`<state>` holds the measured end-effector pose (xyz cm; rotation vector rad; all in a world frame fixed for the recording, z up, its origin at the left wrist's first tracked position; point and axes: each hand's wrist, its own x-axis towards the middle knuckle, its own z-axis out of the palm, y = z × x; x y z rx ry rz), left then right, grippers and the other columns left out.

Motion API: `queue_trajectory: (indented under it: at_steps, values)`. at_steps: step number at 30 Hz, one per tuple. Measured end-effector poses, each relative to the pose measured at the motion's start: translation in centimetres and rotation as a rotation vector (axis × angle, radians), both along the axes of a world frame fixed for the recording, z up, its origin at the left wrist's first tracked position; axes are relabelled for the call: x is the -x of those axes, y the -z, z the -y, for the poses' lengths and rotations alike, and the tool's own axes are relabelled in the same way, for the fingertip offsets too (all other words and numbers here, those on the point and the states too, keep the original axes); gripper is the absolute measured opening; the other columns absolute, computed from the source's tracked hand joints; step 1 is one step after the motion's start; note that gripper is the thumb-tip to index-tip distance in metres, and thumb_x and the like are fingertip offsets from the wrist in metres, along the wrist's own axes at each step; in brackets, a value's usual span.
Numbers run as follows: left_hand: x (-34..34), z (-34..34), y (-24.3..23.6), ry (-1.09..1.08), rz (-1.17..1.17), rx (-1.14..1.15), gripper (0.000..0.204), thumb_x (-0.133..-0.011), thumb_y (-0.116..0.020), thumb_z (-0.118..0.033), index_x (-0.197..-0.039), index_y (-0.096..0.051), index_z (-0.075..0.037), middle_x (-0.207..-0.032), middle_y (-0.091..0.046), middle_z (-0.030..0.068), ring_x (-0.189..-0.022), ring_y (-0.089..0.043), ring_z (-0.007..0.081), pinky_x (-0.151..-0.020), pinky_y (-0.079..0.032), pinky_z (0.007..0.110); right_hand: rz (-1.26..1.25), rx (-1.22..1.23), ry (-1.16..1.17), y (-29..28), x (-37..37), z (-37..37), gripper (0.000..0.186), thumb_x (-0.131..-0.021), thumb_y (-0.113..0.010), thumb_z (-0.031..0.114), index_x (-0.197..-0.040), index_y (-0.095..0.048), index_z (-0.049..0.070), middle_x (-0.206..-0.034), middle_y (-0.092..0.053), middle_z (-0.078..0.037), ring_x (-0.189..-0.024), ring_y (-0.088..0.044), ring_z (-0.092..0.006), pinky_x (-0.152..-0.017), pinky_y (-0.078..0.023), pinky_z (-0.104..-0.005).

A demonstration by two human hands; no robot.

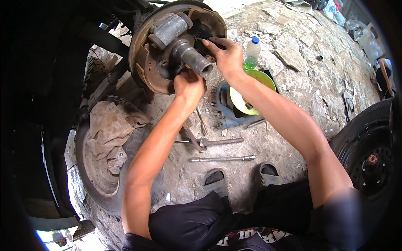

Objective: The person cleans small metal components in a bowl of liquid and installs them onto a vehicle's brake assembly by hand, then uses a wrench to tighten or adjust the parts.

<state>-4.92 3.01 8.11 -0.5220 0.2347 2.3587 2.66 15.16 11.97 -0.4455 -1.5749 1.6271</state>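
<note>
A rusty drum brake assembly [146, 69] stands in front of me, with curved brake shoes around its edge. From its centre a bare metal axle spindle [190, 57] points toward me, below a grey cylindrical part [171, 30]. My left hand [189, 86] is just under the spindle, fingers curled up against the lower part of the assembly; their tips are hidden. On the spindle's right side, my right hand [228, 56] reaches in with thumb and forefinger close together. Whatever lies between those fingers is too small and dark to make out.
A yellow-green bowl [270, 81] sits on a blue container [228, 119] beside a blue-capped bottle [253, 52]. A hammer-like tool [222, 142] and a metal bar [222, 159] lie near my sandals. A rag [106, 129] covers a tyre at left; another wheel [368, 154] is at right.
</note>
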Motion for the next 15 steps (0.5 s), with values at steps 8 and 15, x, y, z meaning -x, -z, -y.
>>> queue_trajectory:
  at_steps: [8, 15]
  values:
    - [-0.5, -0.2, 0.2, -0.008, -0.053, 0.049, 0.039, -0.098, -0.035, -0.02, -0.13, -0.046, -0.002, -0.136, -0.053, 0.0107, -0.126, -0.049, 0.0177, -0.107, -0.036, 0.032, 0.045, -0.1, 0.017, -1.4, -0.9, 0.2, 0.029, -0.082, -0.075, 0.017, -0.099, -0.07, -0.006, -0.081, -0.071, -0.01, -0.07, -0.062, -0.0088, -0.064, -0.051, -0.0248]
    - [-1.0, -0.3, 0.1, 0.041, -0.284, 0.296, 0.041, -0.098, -0.034, -0.022, -0.132, -0.045, -0.002, -0.138, -0.051, 0.0116, -0.127, -0.048, 0.0169, -0.108, -0.034, 0.03, -0.021, -0.485, 0.099, -1.3, -0.7, -0.4, 0.022, -0.083, -0.073, 0.013, -0.099, -0.07, -0.002, -0.09, -0.073, -0.013, -0.079, -0.069, -0.0138, -0.069, -0.054, -0.0274]
